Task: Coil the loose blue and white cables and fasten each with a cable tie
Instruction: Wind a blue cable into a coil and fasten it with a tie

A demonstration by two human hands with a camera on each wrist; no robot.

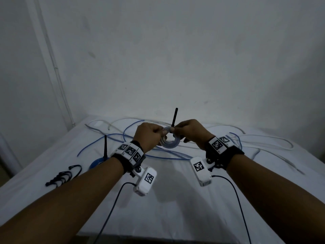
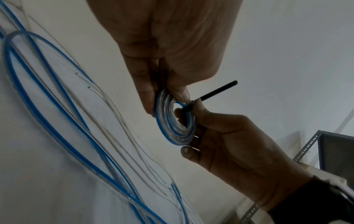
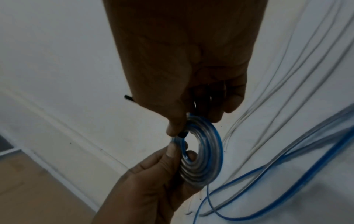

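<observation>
A small coil of blue and clear cable (image 1: 169, 144) is held above the white table (image 1: 175, 208) by both hands. My left hand (image 1: 162, 132) pinches the coil's left rim between thumb and fingers (image 3: 172, 151). My right hand (image 1: 176, 129) pinches the black cable tie (image 1: 174, 118) where it wraps the coil's top. The tie's tail sticks up and away (image 2: 216, 91). In the right wrist view the tie's head (image 3: 182, 134) sits under my right thumb, on the coil (image 3: 206, 159). Loose blue cable (image 1: 123, 136) and white cable (image 1: 263, 143) lie spread behind the hands.
A second blue coil (image 1: 97, 163) with an upright black tie tail (image 1: 105, 147) lies at the left of the table. Several spare black ties (image 1: 61, 175) lie near the left edge. A wall stands close behind; a metal shelf frame (image 2: 306, 148) is off to the right.
</observation>
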